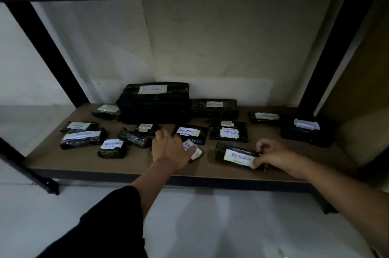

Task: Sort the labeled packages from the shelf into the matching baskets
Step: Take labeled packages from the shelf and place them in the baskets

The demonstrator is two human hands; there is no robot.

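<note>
On the dim shelf (63, 165), near its front edge, each hand clamps a package — left hand (171, 148) on a small package (194, 150), right hand (271, 154) on a RETURN package (235, 155) — and a loose label could peel.

Packages are sitting spread across the shelf board (84, 165), most toward the back and middle. Biggest package (153, 102) is lying at the back centre, a flatter one (214, 108) lying just right of it, a small one (106, 111) touching its left side. Far right, a bulky package (307, 133) is sitting well apart from the rest. Left end: two packages (82, 134) lying one behind the other. Front centre: left hand (170, 148) is lying over a small package (194, 151). To its right, near the front edge, right hand (271, 154) is gripping the right end of a long package (235, 155).
</note>
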